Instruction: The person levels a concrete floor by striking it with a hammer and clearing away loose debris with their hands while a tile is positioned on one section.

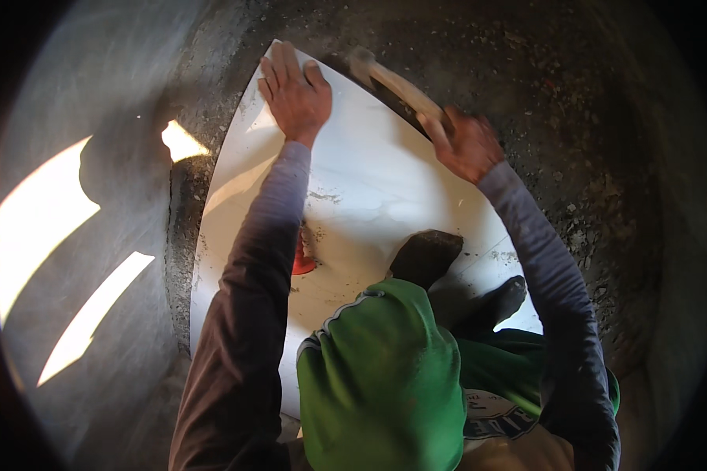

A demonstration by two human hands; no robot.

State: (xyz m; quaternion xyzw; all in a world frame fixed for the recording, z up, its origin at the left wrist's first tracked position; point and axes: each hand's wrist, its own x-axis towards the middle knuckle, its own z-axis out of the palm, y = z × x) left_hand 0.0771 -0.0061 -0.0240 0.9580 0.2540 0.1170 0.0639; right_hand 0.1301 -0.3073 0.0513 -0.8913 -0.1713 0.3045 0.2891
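Under both arms lies a large white tile point(369, 180) with faint grey veining and specks of dirt. My left hand point(297, 96) rests flat near its far corner, fingers stretched out and holding nothing. In my right hand point(470, 143) is a hammer point(404, 90), gripped by its light wooden handle. The hammer points toward the far left, over the tile's far right edge. Its head is blurred, so I cannot tell whether it touches anything. Beside my left forearm, a red piece point(303, 261) with a flared base sits on the tile, partly hidden by the sleeve.
Rough dark ground point(581, 180) with loose grit and small stones borders the tile on the right and far side. A smooth grey wall point(126, 259) with bright sunlit patches rises at the left. My dark shoes point(426, 257) are on the tile, and my green-clad knee point(385, 369) fills the near middle.
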